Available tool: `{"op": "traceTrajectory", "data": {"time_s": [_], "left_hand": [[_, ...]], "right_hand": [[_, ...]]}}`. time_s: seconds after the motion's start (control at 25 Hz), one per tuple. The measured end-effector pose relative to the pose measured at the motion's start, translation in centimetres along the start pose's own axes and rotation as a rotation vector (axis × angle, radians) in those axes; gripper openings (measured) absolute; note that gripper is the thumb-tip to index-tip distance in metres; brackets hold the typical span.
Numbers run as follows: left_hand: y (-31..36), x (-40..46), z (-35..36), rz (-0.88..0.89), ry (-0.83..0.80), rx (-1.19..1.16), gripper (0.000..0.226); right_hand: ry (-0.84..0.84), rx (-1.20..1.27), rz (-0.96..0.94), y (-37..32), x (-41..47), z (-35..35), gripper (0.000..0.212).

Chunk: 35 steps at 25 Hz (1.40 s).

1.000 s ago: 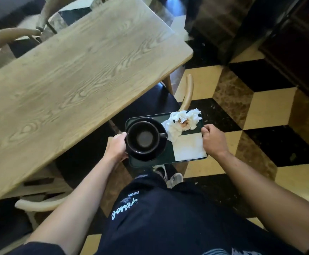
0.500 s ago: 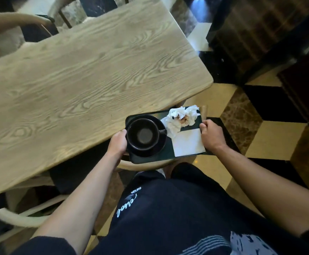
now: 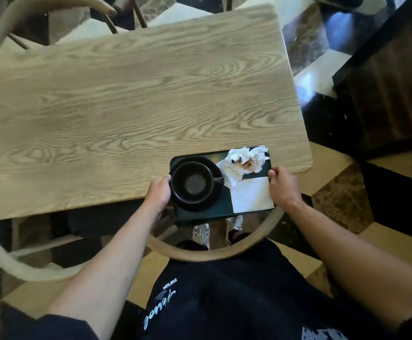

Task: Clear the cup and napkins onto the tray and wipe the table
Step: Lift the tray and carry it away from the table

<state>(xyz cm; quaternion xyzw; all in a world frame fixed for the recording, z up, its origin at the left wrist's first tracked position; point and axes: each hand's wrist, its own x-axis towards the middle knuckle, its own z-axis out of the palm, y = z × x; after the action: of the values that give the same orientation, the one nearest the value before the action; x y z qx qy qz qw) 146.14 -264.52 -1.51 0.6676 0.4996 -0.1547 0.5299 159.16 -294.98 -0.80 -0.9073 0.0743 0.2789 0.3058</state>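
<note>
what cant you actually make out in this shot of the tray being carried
All in the head view:
- Whether the tray rests on the table or hovers above it: the top-down angle hides any gap.
- Fingers of the left hand and right hand under the tray: the tray covers them.
- Contents of the cup: too dark.
- Saucer centre: the cup covers it.
- Chairs beyond the table: blurred, cut by the top edge.

Illegible script on dark shirt [image 3: 159, 312]

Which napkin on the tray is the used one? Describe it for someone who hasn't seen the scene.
Find the dark tray held over the wooden table's near edge. Right of the black cup, at the tray's far corner, is the crumpled napkin: wadded and brown-stained, unlike the flat clean napkin nearer the person.
</note>
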Motion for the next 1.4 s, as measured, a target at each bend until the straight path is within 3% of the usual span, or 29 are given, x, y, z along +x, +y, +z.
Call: {"op": "traceTrajectory", "data": {"time_s": [0.6, 1.4], "left_hand": [[7.1, 6.7, 2.9, -0.025, 0.032, -0.053, 0.035], [9.1, 7.0, 5.2, -0.016, -0.021, -0.120, 0.034]], "right_hand": [[-0.057, -0.029, -0.011, -4.0, 10.5, -2.4, 0.033], [0.017, -0.109, -0.013, -3.2, 11.5, -3.9, 0.031]]}}
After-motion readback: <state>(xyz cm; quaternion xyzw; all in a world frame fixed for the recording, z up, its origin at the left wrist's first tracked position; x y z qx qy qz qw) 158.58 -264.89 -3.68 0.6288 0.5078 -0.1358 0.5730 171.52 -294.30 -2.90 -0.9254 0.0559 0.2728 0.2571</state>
